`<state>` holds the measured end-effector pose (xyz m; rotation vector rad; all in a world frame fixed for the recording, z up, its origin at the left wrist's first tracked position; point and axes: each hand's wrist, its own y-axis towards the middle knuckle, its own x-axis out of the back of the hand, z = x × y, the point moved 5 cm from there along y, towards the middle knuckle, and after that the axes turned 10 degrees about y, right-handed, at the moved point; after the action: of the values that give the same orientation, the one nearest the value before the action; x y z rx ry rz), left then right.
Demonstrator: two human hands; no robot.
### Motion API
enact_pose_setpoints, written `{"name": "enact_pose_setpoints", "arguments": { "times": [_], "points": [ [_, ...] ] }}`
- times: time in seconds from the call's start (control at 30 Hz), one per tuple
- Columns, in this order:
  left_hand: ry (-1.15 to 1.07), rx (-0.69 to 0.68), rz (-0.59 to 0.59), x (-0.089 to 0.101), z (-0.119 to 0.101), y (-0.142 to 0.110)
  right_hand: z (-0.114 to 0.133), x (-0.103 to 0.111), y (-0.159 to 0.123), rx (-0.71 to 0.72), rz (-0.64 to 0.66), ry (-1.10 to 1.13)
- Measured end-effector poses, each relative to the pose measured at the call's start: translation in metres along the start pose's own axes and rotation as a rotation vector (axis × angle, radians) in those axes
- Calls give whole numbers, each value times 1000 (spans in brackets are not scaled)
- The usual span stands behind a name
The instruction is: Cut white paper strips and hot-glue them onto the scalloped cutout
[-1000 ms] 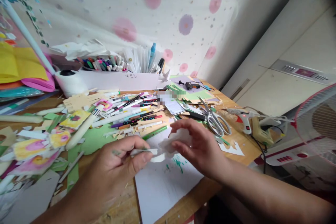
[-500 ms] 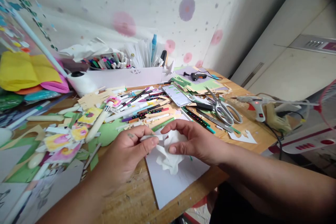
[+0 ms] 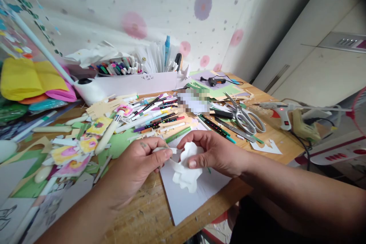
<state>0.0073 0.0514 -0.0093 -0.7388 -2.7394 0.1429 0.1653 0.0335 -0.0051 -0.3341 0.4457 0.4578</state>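
Both hands meet over a white sheet point(image 3: 185, 202) at the near edge of the wooden table point(image 3: 143, 217). Left hand point(image 3: 137, 169): thumb and forefinger pinch a thin white strip end of the cutout point(image 3: 184, 173), the other fingers curled under. Right hand point(image 3: 217, 152): thumb pressed on the cutout's upper lobe, fingers behind it, also a pinch. Cutout: soft, thin white material, paper or felt, cannot tell which; lobed, scalloped outline, slightly crumpled. Its long axis runs roughly 12 to 6, the wide lobed end hanging toward 6 over the sheet, the strip branching off toward 9 into the left hand. The sheet is smooth, flat, with one corner overhanging the table edge. At 12 from the hands, a loose heap of markers point(image 3: 154, 116), mostly lying 8 to 2. At 2, steel scissors point(image 3: 243, 116) with grey handles, blades pointing to 11. Further toward 3, a white glue gun point(image 3: 278, 110), nozzle pointing to 9, red lamp lit. At 9 to 10, painted paper scraps point(image 3: 71, 152) in yellow and pink on green card. At 11, a white box point(image 3: 134, 82) of pens, long and low.
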Motion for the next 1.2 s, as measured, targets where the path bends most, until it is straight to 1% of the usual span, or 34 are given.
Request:
{"name": "enact_pose_setpoints", "arguments": {
  "times": [0.13,0.23,0.3,0.47,0.57,0.63,0.7,0.77,0.8,0.83,0.87,0.9,0.93,0.97,1.03,1.1,1.2],
  "points": [
    [174,-7,-38,3,-2,1,1,-3,0,26,-18,-25],
    [291,-21,-77,3,-5,2,1,-1,0,54,-105,-102],
    [334,-35,-101,3,-7,2,2,-1,0,72,-160,-139],
    [381,-70,-173,3,-11,0,-1,0,-2,57,-233,-182],
    [352,-87,-159,0,-11,0,-3,-1,-1,58,-219,-173],
    [263,-84,-161,0,-10,2,-3,-1,0,78,-203,-132],
    [138,-53,-245,5,-7,2,-2,0,0,112,-220,-89],
    [34,-24,-390,12,-5,1,0,2,1,149,-258,-25],
    [12,-17,-444,14,-4,-1,1,3,1,172,-276,12],
    [8,-12,-456,12,-4,-2,3,4,1,201,-289,51],
    [7,-6,-422,8,-5,-2,4,5,1,233,-300,90],
    [1,1,-349,0,-5,-2,5,5,0,262,-311,121],
    [-23,13,-246,-10,-5,-2,5,4,0,293,-325,147],
    [-76,18,-142,-20,-6,-2,5,3,0,318,-340,167],
    [-218,10,-34,-36,-8,-3,2,0,0,350,-367,195],
    [-293,4,-37,-44,-10,-3,-2,-5,1,351,-362,214],
    [-264,-4,-125,-43,-10,-2,-6,-13,3,346,-337,213]
  ]
}}
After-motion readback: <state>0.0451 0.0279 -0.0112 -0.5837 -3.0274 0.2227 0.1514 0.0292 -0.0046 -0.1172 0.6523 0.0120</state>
